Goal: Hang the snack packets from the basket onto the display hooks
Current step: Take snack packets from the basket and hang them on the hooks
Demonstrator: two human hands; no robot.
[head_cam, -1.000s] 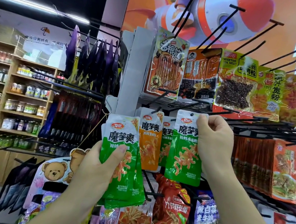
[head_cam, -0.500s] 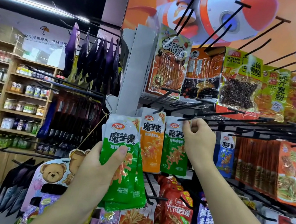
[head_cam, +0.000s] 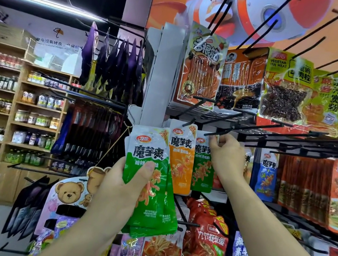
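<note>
Stack of green packets (head_cam: 150,179): light, thin, floppy, with glossy film that is likely slick; best pinched at the punched top tab. Left hand (head_cam: 121,188) clamps it at mid-frame, thumb across the front. Right hand (head_cam: 227,157), just right of centre, pinches the top corner of a single green packet (head_cam: 202,171) at a black hook (head_cam: 219,132), beside an orange packet (head_cam: 179,161). Whether it is threaded, cannot tell.

The right hand (head_cam: 227,157) covers the upper right corner of the hanging green packet (head_cam: 202,168), so its hanging hole cannot be seen. The fingers of the left hand (head_cam: 121,188) are hidden behind its stack of green packets (head_cam: 148,181), whose count is unclear. Both forearms run off the bottom edge. Labels on the shelf jars (head_cam: 34,118) at left are too small to read.
</note>
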